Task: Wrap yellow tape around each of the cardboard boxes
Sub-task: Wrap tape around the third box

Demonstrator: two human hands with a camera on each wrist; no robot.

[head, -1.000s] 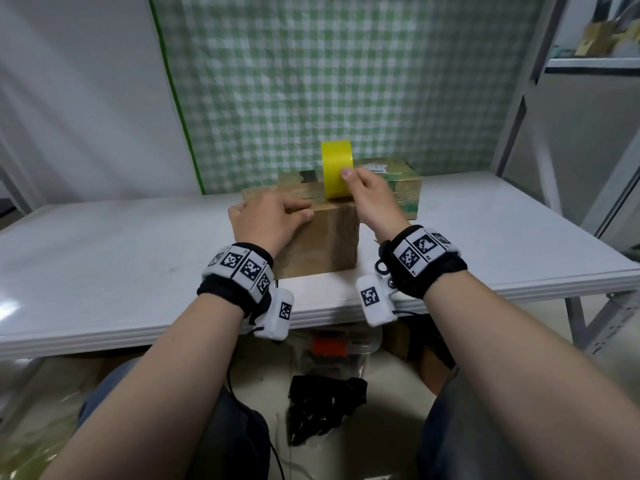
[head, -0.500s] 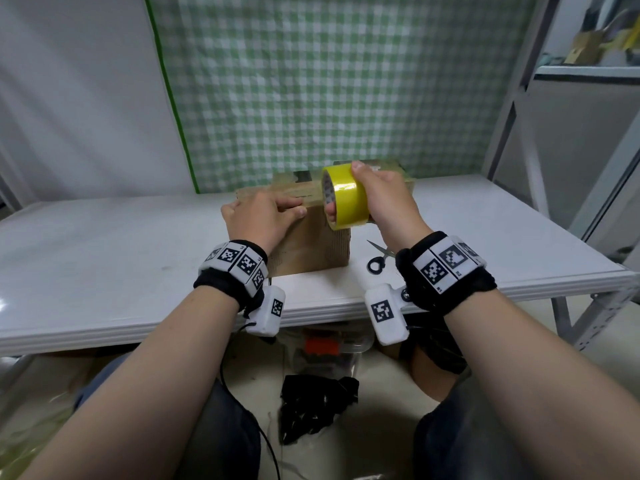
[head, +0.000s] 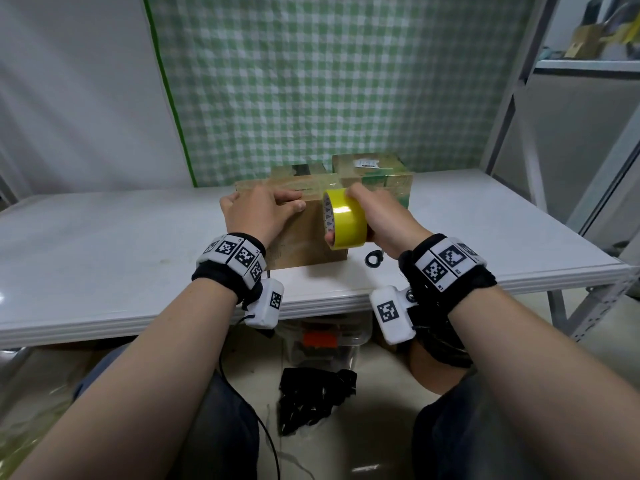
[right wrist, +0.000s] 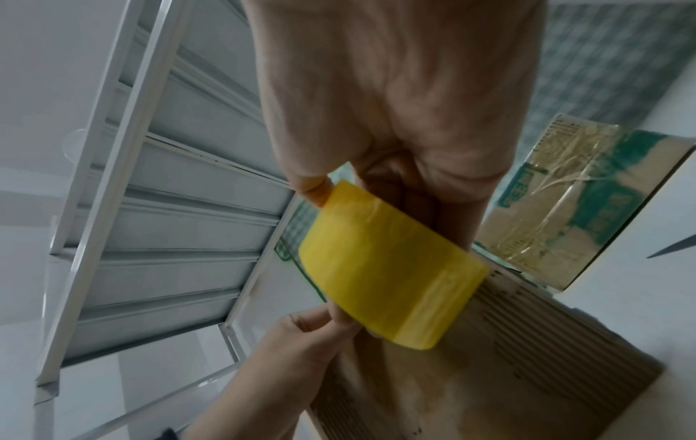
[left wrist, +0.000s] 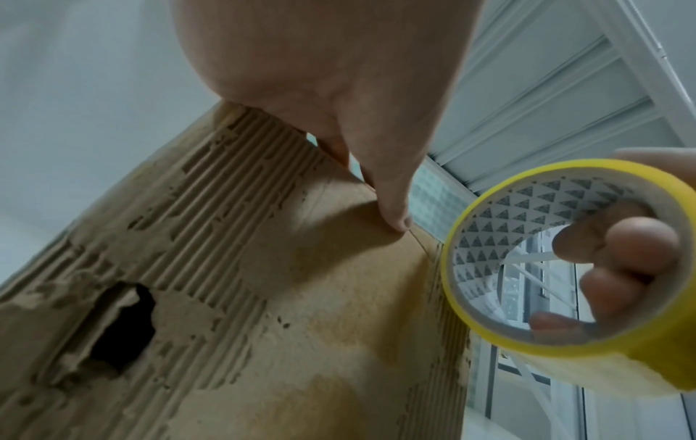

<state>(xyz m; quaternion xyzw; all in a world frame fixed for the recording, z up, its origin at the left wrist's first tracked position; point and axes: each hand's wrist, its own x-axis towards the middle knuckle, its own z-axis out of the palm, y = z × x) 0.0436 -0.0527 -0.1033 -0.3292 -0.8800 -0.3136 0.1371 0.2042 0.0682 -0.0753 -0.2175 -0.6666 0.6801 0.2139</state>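
Note:
A worn brown cardboard box (head: 304, 244) stands near the table's front edge. My left hand (head: 266, 213) lies flat on its top, and the thumb (left wrist: 395, 214) presses the upper front edge. My right hand (head: 381, 220) grips the yellow tape roll (head: 346, 220), with fingers (left wrist: 617, 244) through its core. The roll is level with the box's front right corner, just off its face. A thin strand runs from the thumb to the roll (left wrist: 565, 342). A second box (head: 377, 178) with green print stands behind on the right.
Black scissors (head: 374, 259) lie on the white table (head: 104, 254) right of the near box, partly under my right wrist. A third box piece (head: 298, 169) shows behind. A metal shelf frame (head: 519, 98) rises at the right. Clutter sits on the floor below.
My right hand has brought the tape roll from the box's top down and toward me, in front of the front right corner. The scissors came into view. My left hand has stayed on the box.

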